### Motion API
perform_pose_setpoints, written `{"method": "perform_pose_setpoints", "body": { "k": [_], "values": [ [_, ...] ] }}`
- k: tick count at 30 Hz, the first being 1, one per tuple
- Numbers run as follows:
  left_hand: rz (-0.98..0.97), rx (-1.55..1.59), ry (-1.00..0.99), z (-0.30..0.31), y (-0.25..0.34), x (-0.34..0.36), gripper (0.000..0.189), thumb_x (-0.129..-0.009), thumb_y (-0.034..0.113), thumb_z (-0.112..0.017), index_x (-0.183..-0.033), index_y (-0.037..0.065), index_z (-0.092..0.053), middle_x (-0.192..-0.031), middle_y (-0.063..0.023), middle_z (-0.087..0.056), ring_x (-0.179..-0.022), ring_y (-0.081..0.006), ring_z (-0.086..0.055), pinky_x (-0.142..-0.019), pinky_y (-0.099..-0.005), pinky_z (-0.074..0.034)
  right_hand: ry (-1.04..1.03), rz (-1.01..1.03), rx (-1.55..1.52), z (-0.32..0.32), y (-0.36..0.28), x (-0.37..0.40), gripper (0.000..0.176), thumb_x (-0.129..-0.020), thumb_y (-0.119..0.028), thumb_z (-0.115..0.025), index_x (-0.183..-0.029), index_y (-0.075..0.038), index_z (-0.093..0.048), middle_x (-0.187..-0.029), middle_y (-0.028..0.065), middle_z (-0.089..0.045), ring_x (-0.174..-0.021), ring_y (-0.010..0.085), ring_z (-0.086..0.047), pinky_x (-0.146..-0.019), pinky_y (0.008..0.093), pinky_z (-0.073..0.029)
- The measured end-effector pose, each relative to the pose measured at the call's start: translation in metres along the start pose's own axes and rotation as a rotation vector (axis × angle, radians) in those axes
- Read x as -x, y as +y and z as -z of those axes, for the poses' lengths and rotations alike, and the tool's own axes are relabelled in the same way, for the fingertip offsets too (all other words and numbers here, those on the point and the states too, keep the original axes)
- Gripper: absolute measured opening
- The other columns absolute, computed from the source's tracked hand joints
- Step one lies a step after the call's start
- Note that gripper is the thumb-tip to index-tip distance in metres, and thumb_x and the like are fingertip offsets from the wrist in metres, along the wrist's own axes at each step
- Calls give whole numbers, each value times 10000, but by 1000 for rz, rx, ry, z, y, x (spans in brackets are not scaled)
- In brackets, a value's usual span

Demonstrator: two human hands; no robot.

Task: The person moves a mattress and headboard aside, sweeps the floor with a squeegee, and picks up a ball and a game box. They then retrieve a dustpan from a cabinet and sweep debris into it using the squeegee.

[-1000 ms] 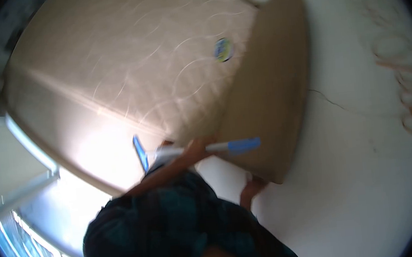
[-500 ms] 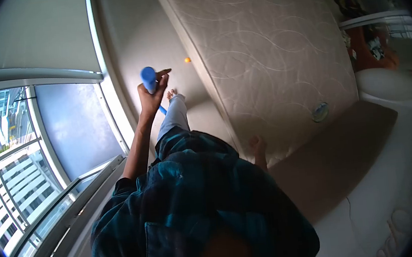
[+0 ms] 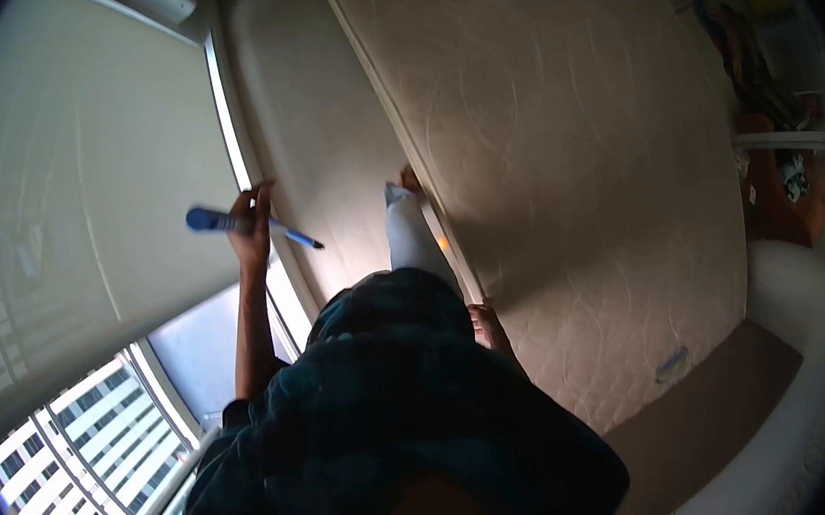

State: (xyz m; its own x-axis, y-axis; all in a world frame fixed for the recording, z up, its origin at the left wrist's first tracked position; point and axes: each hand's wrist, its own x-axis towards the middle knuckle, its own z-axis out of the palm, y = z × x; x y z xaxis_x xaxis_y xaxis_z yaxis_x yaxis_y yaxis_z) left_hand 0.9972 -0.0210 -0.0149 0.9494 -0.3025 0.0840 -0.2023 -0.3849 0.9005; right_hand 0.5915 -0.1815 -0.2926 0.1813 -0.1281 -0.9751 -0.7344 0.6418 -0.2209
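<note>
My left hand (image 3: 250, 226) is raised at arm's length and closed around a thin stick (image 3: 213, 221) with a blue grip; its blue tip points right toward the wall. My right hand (image 3: 487, 327) rests low against the edge of a large beige quilted mattress (image 3: 581, 139), which stands tilted beside me. Whether its fingers grip the edge is hidden. My dark plaid shirt (image 3: 391, 431) fills the lower middle. One leg in light trousers (image 3: 412, 237) reaches toward the mattress edge.
A window with a pale roller blind (image 3: 74, 192) fills the left, with high-rise buildings (image 3: 82, 463) outside below it. A brown bed base (image 3: 711, 417) lies under the mattress at lower right. Cluttered items (image 3: 770, 119) stand at the far right.
The view has swung toward the window and blind. My left hand has moved left with the stick, which has turned from end-on to crosswise. My right hand stays at the mattress edge.
</note>
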Motion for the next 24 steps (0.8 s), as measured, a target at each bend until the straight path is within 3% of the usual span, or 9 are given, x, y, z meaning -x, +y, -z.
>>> {"method": "perform_pose_setpoints", "body": {
  "k": [3, 8, 12, 14, 15, 16, 18, 21, 24],
  "values": [
    [-18, 1, 18, -2, -18, -86, 207, -829, 177, -499, -876, -3, -588, -557, 34, -423, -482, -25, -325, -434, -182, -243, -246, 333, -125, -34, -111, -112, 264, -767, -281, -506, -936, -80, -535, -774, 43, -570, -667, 168, -557, -568, 319, -446],
    [-35, 137, 193, 7, -11, -210, 196, -814, 196, -514, -861, 18, -580, -558, 60, -393, -468, -5, -300, -406, -161, -215, 3, 537, -347, -119, -352, -62, 266, -764, -304, -514, -932, -99, -526, -770, 28, -561, -657, 129, -537, -554, 276, -429],
    [-163, 43, 446, 5, -34, -298, 153, -764, 89, -466, -830, 30, -591, -552, 67, -368, -442, -8, -273, -372, -165, -195, 74, 624, -338, -148, -437, -77, 314, -768, -323, -515, -974, -87, -513, -809, 46, -578, -694, 160, -563, -585, 316, -459],
    [-83, -7, 360, 5, -39, -368, 203, -717, -50, -449, -868, -21, -582, -789, -52, -534, -624, -137, -451, -530, -254, -379, 91, 605, -483, -174, -483, -95, 320, -775, -317, -508, -987, -78, -508, -836, 50, -577, -677, 175, -570, -580, 311, -463],
    [-126, 0, 322, 5, -68, -408, 186, -718, -40, -465, -869, -41, -573, -833, -86, -547, -749, -177, -491, -678, -289, -408, 130, 608, -521, -177, -492, -102, 316, -775, -311, -505, -986, -76, -508, -835, 52, -577, -668, 172, -568, -568, 309, -462],
    [-215, 97, 262, -7, -84, -448, 165, -781, 70, -450, -871, 6, -572, -767, -19, -514, -615, -78, -400, -501, -197, -324, 178, 611, -572, -179, -500, -109, 312, -775, -305, -503, -984, -75, -508, -834, 53, -577, -660, 169, -566, -555, 307, -461],
    [-143, 475, 177, -48, -93, -518, 244, -833, 207, -443, -890, 8, -572, -725, -43, -521, -564, -75, -410, -458, -189, -315, 247, 549, -772, -201, -493, -134, 274, -770, -283, -498, -946, -74, -520, -806, 56, -576, -622, 161, -556, -506, 303, -452],
    [-136, 186, -243, -83, -78, -574, 305, -845, 299, -444, -777, 29, -570, -538, 39, -355, -448, -41, -303, -377, -190, -201, 600, 305, -722, -256, -427, -183, 173, -754, -225, -483, -819, -78, -547, -722, 59, -570, -521, 157, -523, -397, 302, -413],
    [-170, 187, -467, -128, -59, -620, 320, -847, 312, -441, -740, 31, -552, -523, 57, -302, -462, -31, -278, -394, -193, -189, 431, 27, -784, -306, -398, -160, 181, -760, -220, -462, -812, -73, -554, -696, 56, -565, -496, 171, -524, -376, 296, -408]
  ]
}}
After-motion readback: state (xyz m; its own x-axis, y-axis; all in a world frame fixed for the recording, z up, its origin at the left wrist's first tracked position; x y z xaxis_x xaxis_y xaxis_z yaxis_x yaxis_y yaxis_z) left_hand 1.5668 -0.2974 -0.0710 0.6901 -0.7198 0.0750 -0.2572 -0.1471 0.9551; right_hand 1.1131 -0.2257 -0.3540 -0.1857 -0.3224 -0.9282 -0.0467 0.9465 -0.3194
